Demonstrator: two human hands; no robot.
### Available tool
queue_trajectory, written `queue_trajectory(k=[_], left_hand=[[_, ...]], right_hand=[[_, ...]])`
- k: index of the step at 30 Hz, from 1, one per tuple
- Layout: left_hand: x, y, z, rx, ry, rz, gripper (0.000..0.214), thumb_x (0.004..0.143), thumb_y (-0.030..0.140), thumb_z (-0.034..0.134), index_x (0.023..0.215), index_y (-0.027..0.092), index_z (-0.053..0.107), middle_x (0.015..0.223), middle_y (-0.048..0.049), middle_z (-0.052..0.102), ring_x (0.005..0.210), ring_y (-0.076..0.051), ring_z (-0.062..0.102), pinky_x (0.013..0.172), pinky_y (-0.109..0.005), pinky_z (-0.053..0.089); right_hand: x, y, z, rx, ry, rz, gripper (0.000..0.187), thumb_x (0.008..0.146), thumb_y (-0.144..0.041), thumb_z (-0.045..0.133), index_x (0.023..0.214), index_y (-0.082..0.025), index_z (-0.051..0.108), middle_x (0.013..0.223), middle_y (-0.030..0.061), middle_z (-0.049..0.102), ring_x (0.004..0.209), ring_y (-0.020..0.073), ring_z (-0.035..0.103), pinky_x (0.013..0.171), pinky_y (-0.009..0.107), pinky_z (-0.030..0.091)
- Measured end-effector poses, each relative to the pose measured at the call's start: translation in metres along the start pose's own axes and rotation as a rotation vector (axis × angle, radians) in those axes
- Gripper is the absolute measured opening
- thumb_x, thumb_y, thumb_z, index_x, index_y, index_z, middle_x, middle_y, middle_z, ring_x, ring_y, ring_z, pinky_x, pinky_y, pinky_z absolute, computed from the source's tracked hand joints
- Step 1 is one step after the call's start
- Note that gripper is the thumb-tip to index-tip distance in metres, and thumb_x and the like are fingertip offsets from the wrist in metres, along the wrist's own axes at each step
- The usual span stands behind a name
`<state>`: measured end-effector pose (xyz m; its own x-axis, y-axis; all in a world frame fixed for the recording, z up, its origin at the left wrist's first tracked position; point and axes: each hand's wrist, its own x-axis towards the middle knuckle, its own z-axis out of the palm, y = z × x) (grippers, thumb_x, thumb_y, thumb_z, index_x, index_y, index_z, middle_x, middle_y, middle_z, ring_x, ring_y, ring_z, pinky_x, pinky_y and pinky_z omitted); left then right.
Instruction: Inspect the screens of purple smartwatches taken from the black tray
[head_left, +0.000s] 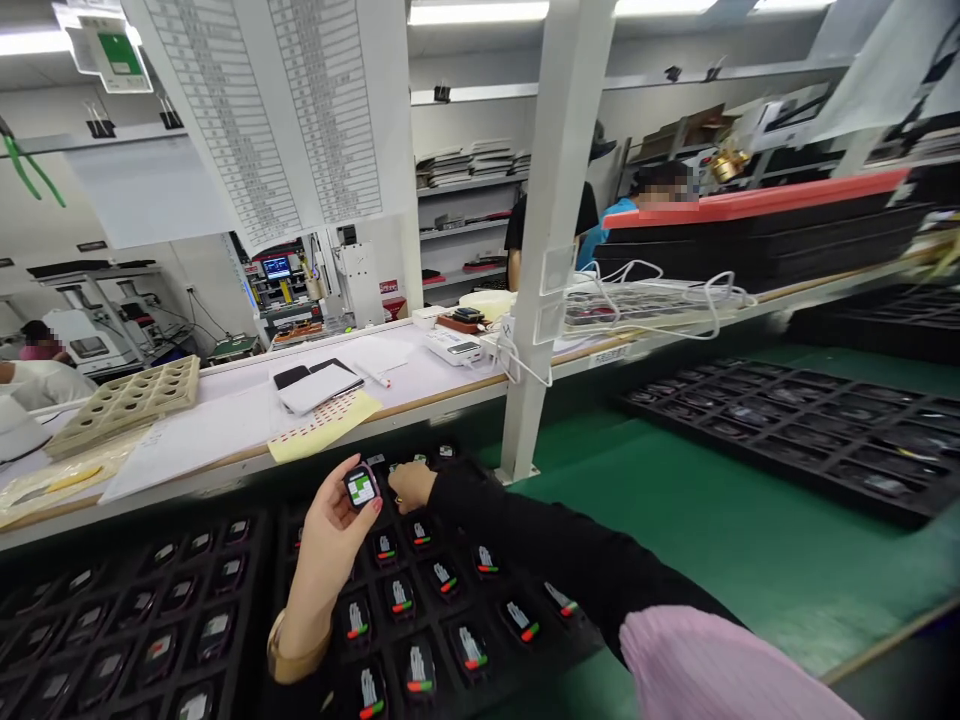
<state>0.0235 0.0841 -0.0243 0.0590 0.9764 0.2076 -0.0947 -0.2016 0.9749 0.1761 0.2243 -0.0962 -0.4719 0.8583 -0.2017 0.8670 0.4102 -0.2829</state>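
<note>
My left hand [334,535] is raised over a black tray [450,610] and pinches a small square watch body [362,488] with a lit green and white screen. My right hand [411,485], in a black sleeve, reaches to the far end of the same tray with fingers curled over a slot; what it grips is hidden. The tray holds several watch bodies with lit screens showing white, red and green marks.
A second black tray [135,610] of watch bodies lies to the left. More black trays [795,430] sit on the green mat at right. A white post [544,260] rises ahead. The shelf behind holds a notebook [319,385], a yellow sheet and a beige tray [127,400]. Other people work beyond.
</note>
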Motion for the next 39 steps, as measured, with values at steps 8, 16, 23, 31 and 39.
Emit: queue_trajectory(k=[8, 16, 23, 31, 39], left_hand=[[-0.007, 0.002, -0.022, 0.202, 0.006, 0.037, 0.063, 0.078, 0.033, 0.078, 0.137, 0.026, 0.057, 0.117, -0.0056, 0.07, 0.1, -0.019, 0.065, 0.084, -0.025, 0.053], [-0.008, 0.005, -0.011, 0.097, 0.11, 0.117, 0.061, 0.076, 0.032, 0.08, 0.133, 0.025, 0.06, 0.117, -0.0068, 0.069, 0.095, -0.019, 0.065, 0.079, -0.024, 0.054], [-0.015, 0.008, -0.01, 0.073, 0.075, 0.128, 0.055, 0.08, 0.031, 0.077, 0.132, 0.026, 0.059, 0.123, -0.0068, 0.064, 0.093, -0.016, 0.064, 0.08, -0.023, 0.054], [-0.014, 0.007, -0.002, 0.019, 0.128, 0.128, 0.046, 0.088, 0.052, 0.064, 0.124, 0.024, 0.068, 0.107, -0.0073, 0.067, 0.07, -0.012, 0.059, 0.053, -0.019, 0.044], [-0.018, 0.01, 0.007, 0.023, 0.088, 0.152, 0.042, 0.083, 0.034, 0.072, 0.124, 0.027, 0.069, 0.098, -0.0046, 0.069, 0.066, -0.012, 0.059, 0.056, -0.021, 0.049]], right_hand=[[-0.04, 0.015, -0.028, 0.816, -0.052, -0.196, 0.032, 0.105, -0.044, 0.06, 0.101, -0.012, 0.064, 0.091, 0.0041, 0.063, 0.071, 0.0159, 0.062, 0.061, 0.026, 0.054], [-0.097, -0.029, -0.021, 1.468, 0.055, -0.384, 0.057, 0.082, -0.07, 0.069, 0.105, -0.018, 0.064, 0.09, 0.0076, 0.062, 0.072, 0.0179, 0.056, 0.05, 0.022, 0.04], [-0.116, -0.059, -0.029, 1.624, 0.21, -0.364, 0.047, 0.075, -0.046, 0.085, 0.109, -0.019, 0.067, 0.087, 0.0032, 0.061, 0.066, 0.0144, 0.052, 0.05, 0.021, 0.036], [-0.117, -0.052, -0.024, 1.614, 0.361, -0.342, 0.047, 0.081, -0.055, 0.073, 0.108, -0.018, 0.066, 0.087, 0.0048, 0.062, 0.066, 0.0162, 0.053, 0.05, 0.023, 0.036], [-0.126, -0.048, -0.029, 1.462, 0.357, -0.336, 0.047, 0.077, -0.044, 0.075, 0.113, -0.016, 0.063, 0.07, -0.0009, 0.057, 0.055, 0.0126, 0.044, 0.049, 0.023, 0.031]])
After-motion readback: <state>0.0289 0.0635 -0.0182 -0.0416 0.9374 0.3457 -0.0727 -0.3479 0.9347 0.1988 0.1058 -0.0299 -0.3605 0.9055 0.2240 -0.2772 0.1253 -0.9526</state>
